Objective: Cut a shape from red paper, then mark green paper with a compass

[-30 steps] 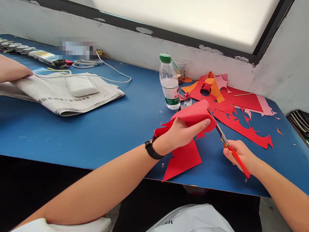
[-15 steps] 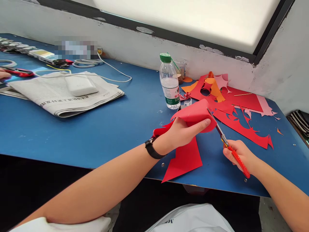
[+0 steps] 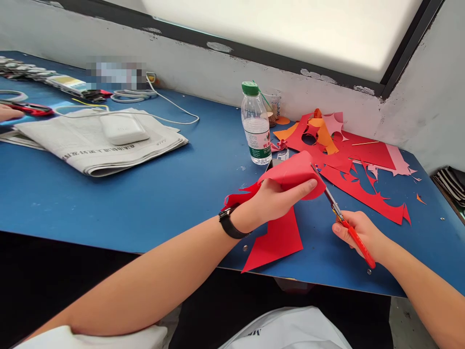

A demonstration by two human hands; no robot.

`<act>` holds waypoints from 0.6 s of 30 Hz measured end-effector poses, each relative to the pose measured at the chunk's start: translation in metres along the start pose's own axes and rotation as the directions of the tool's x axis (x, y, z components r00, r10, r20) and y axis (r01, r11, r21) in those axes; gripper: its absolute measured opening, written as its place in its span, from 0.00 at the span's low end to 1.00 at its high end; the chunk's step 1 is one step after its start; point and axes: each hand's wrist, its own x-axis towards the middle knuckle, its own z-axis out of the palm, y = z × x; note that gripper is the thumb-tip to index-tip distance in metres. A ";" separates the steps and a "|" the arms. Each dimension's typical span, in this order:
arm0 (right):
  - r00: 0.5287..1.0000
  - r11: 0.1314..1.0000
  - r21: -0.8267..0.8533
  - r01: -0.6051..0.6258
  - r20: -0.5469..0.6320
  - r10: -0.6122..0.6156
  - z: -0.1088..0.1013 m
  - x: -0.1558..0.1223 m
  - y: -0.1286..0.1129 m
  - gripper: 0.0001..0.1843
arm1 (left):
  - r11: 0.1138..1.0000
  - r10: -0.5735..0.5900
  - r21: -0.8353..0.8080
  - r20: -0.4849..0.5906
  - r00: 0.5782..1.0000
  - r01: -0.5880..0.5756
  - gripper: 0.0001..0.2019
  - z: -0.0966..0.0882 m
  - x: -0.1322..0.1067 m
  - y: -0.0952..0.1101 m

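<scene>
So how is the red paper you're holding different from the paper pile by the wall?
The held red paper is lifted and curled in the left hand, with scissors from the right hand at its edge; the paper pile lies flat, untouched. The held red paper is one colour; the paper pile mixes red, orange and pink. Both have jagged cut edges.

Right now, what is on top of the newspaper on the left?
A white rounded box rests on the newspaper, and a white cable crosses its far edge. What lies under the box is covered.
</scene>
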 end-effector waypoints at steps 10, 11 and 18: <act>1.000 1.000 0.009 0.005 0.006 -0.005 0.000 0.001 -0.001 0.37 | 0.987 -0.146 0.064 -0.003 0.989 0.146 0.24 0.000 -0.002 0.003; 1.000 1.000 0.005 0.009 0.004 -0.009 0.000 0.001 -0.001 0.37 | 0.987 -0.146 0.066 0.001 0.989 0.145 0.24 0.000 -0.002 0.004; 1.000 1.000 -0.027 0.012 0.000 -0.012 0.000 0.001 -0.002 0.37 | 0.996 -0.080 0.032 -0.018 0.997 0.081 0.20 0.001 -0.002 0.004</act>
